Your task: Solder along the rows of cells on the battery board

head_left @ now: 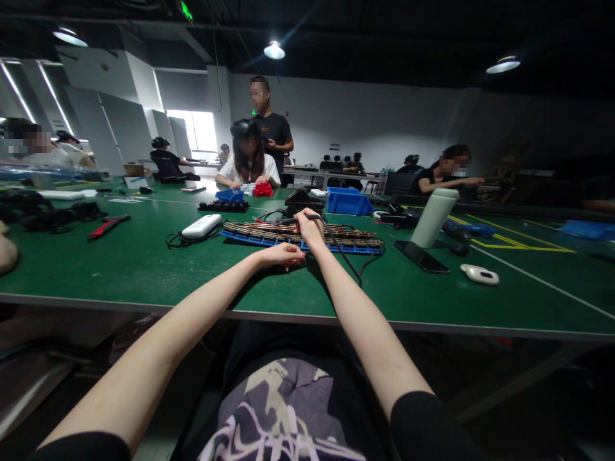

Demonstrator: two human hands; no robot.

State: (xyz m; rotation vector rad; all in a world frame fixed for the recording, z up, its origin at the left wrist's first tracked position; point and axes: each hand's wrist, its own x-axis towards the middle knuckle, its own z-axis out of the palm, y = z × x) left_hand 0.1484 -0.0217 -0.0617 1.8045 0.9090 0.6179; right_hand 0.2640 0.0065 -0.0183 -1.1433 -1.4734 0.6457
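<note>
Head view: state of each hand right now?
Left hand: curled by the blue tray; cannot tell whether it holds anything.
Right hand: closed, holding a dark corded tool.

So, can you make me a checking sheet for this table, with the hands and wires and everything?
Surface: green table.
Job things: long blue tray; dark pen-like tool.
Clutter: phone, pale green bottle, white box, blue bin.
Hands: right hand holds the tool over the tray; left hand curls at its near edge, contents unclear.
Cables: black cable crosses the tray; black cord beside the white box.
Surroundings: seated person opposite, standing person behind.
</note>
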